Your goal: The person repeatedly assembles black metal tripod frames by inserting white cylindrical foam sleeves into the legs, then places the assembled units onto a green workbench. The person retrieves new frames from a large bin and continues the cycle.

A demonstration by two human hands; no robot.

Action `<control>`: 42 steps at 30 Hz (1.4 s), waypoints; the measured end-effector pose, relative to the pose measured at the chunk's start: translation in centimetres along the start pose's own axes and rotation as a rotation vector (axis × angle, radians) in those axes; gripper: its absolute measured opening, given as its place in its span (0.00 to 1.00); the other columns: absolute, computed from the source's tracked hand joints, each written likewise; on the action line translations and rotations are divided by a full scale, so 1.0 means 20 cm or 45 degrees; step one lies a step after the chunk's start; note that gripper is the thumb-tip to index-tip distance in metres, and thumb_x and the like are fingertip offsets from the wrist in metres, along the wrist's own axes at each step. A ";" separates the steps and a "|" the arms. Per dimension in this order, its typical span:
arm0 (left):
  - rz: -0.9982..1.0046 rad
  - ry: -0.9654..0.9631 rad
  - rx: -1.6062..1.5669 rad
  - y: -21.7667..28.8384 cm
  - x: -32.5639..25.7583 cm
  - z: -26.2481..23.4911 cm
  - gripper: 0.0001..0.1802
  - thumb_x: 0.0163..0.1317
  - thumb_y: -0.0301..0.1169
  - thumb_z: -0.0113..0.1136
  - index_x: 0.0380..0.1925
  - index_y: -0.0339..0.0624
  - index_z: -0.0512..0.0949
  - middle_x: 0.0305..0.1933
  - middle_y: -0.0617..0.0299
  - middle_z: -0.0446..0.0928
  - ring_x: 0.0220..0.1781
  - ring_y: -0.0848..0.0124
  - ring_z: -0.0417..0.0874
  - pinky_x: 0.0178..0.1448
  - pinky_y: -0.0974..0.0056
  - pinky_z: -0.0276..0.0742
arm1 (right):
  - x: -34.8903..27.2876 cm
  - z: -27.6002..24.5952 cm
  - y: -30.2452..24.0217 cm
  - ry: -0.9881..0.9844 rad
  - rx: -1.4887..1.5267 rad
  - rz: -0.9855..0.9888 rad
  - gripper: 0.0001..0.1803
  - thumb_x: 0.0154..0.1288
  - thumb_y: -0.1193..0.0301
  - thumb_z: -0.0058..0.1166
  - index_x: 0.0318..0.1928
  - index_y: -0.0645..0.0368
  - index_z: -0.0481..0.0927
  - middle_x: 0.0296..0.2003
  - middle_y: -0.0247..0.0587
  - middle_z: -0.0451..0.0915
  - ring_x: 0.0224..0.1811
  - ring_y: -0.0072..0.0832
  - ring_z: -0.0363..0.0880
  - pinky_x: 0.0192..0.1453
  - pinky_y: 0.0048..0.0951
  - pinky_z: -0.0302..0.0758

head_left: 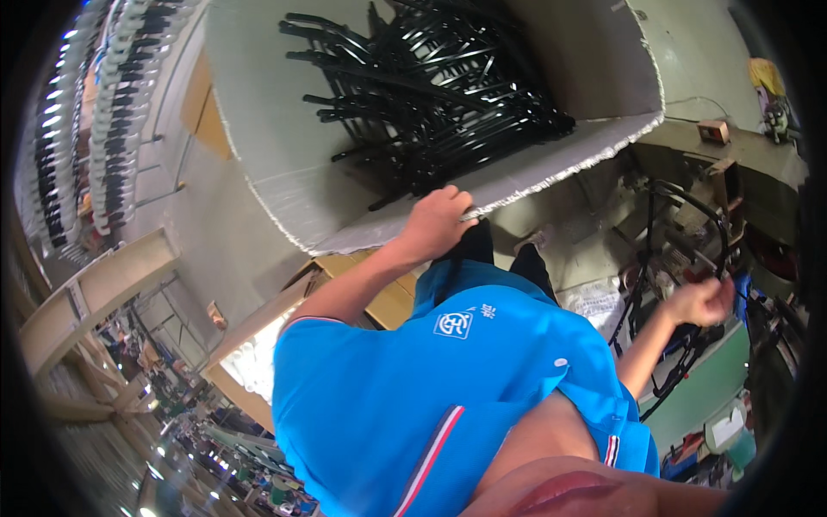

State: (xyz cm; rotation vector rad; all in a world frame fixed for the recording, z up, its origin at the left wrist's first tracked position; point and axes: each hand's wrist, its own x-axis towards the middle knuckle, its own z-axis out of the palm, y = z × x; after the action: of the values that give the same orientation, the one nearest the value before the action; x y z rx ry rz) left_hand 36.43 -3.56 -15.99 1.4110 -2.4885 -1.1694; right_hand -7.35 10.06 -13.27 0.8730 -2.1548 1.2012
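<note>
A big grey cardboard box (pixel 284 185) holds a heap of several black metal wire frames (pixel 431 86). My left hand (pixel 439 220) grips the box's near rim, fingers curled over the edge. My right hand (pixel 702 302) is out to the right, closed around a black metal frame (pixel 680 202) that stands beside a workbench. My blue polo shirt (pixel 448 388) fills the lower middle, and my dark trousers (pixel 478 246) show just below the box rim.
A workbench (pixel 758 164) with small tools stands at the right, with a green surface (pixel 711 379) beneath it. Racks of black and white parts (pixel 95 112) line the upper left. Wooden beams (pixel 95 289) and a long hall floor with other work stations (pixel 215 422) lie at the lower left.
</note>
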 end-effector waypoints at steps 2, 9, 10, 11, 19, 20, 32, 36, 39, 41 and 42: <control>0.061 -0.225 -0.167 -0.05 0.09 -0.11 0.15 0.51 0.36 0.65 0.35 0.40 0.74 0.32 0.58 0.70 0.36 0.60 0.75 0.38 0.60 0.72 | -0.21 0.16 -0.48 -0.396 0.386 0.001 0.09 0.56 0.78 0.50 0.38 0.65 0.79 0.39 0.45 0.80 0.44 0.35 0.78 0.52 0.35 0.73; -0.537 -0.634 -0.441 -0.98 0.95 0.13 0.26 0.53 0.40 0.63 0.51 0.42 0.74 0.56 0.51 0.70 0.55 0.58 0.73 0.59 0.57 0.69 | -0.46 0.73 -0.95 -1.477 0.302 -0.837 0.05 0.49 0.66 0.56 0.24 0.53 0.78 0.23 0.32 0.76 0.29 0.31 0.74 0.53 0.38 0.65; -0.252 -0.150 0.410 -1.16 1.08 0.25 0.27 0.53 0.40 0.63 0.53 0.44 0.72 0.59 0.51 0.69 0.58 0.56 0.71 0.62 0.53 0.66 | -0.45 0.73 -0.95 -1.478 0.304 -0.824 0.06 0.47 0.67 0.55 0.19 0.52 0.77 0.19 0.32 0.73 0.24 0.31 0.71 0.50 0.36 0.66; -0.083 -0.096 0.800 -1.34 1.22 0.28 0.29 0.53 0.40 0.63 0.56 0.46 0.70 0.59 0.51 0.68 0.60 0.55 0.69 0.63 0.49 0.64 | -0.46 0.72 -0.93 -1.471 0.286 -0.814 0.05 0.45 0.68 0.55 0.18 0.52 0.75 0.18 0.31 0.73 0.23 0.30 0.70 0.49 0.35 0.66; 0.470 0.361 1.285 -1.75 1.42 0.29 0.18 0.57 0.28 0.47 0.49 0.37 0.71 0.38 0.51 0.79 0.37 0.60 0.83 0.40 0.59 0.78 | -0.46 0.78 -0.98 -1.435 0.286 -0.743 0.03 0.40 0.70 0.53 0.15 0.50 0.74 0.15 0.30 0.70 0.20 0.30 0.67 0.45 0.32 0.65; 0.414 0.255 1.175 -1.69 1.40 0.22 0.20 0.56 0.28 0.49 0.50 0.36 0.70 0.37 0.51 0.79 0.36 0.59 0.82 0.39 0.58 0.78 | -0.46 0.78 -0.98 -1.435 0.287 -0.732 0.03 0.40 0.70 0.53 0.15 0.51 0.74 0.15 0.30 0.70 0.20 0.30 0.67 0.44 0.32 0.65; 0.533 0.581 1.059 -0.25 1.38 -1.63 0.13 0.57 0.33 0.56 0.42 0.43 0.73 0.29 0.54 0.80 0.30 0.56 0.81 0.34 0.56 0.75 | -0.47 0.74 -0.99 -1.249 0.439 -0.769 0.07 0.41 0.69 0.53 0.14 0.56 0.72 0.15 0.35 0.72 0.22 0.34 0.70 0.41 0.35 0.67; 0.718 0.507 0.879 0.62 0.98 -1.91 0.27 0.56 0.46 0.60 0.49 0.36 0.75 0.44 0.45 0.78 0.45 0.56 0.78 0.51 0.57 0.72 | -0.48 0.74 -0.95 -1.226 0.454 -0.721 0.05 0.42 0.69 0.52 0.16 0.54 0.76 0.15 0.33 0.74 0.24 0.33 0.73 0.41 0.34 0.66; 0.272 0.542 0.513 1.11 0.62 -1.90 0.30 0.60 0.49 0.57 0.54 0.36 0.72 0.40 0.61 0.77 0.37 0.74 0.75 0.43 0.71 0.72 | -0.47 0.73 -0.92 -1.280 0.587 -0.267 0.08 0.49 0.69 0.54 0.29 0.58 0.79 0.25 0.38 0.80 0.32 0.32 0.79 0.44 0.35 0.72; 0.392 0.669 0.436 1.29 0.20 -1.93 0.28 0.60 0.45 0.57 0.53 0.35 0.73 0.38 0.62 0.77 0.34 0.76 0.73 0.33 0.71 0.70 | -0.47 0.78 -1.00 -1.262 1.045 0.094 0.13 0.54 0.66 0.57 0.38 0.61 0.79 0.33 0.40 0.82 0.38 0.28 0.81 0.47 0.34 0.74; 0.717 0.522 0.292 1.29 0.20 -2.06 0.24 0.61 0.43 0.56 0.49 0.35 0.75 0.36 0.63 0.77 0.33 0.77 0.73 0.31 0.70 0.70 | -0.44 0.79 -1.04 -1.209 1.252 0.274 0.17 0.56 0.64 0.59 0.42 0.62 0.79 0.37 0.41 0.82 0.42 0.27 0.81 0.49 0.33 0.75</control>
State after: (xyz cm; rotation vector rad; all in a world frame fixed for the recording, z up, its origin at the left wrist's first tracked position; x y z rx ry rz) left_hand 31.54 -23.10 28.33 0.7757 -2.5051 -0.4499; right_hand 11.77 -9.46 -15.65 1.9577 -2.2686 2.3889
